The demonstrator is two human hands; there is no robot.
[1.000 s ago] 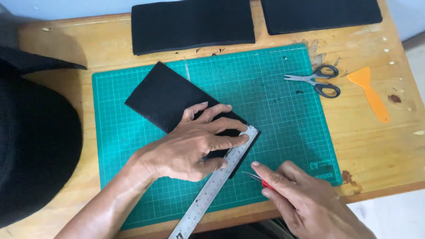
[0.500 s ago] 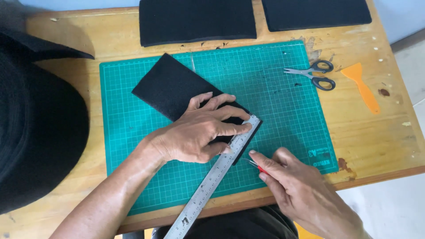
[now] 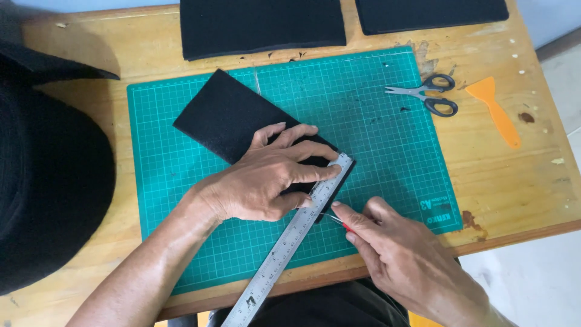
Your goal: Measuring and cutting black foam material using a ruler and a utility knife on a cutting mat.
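The right hand (image 3: 393, 254) hides most of its red-handled blade (image 3: 340, 223); the steel ruler (image 3: 290, 236) runs off the bottom edge.

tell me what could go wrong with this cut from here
1. The left hand presses the metal ruler with fingertips right at its edge, so the blade in the right hand could nick them if it rides up.
2. Only the ruler's upper end is pinned; its long free end could pivot and skew the cut.
3. The black foam sheet could creep on the cutting mat.
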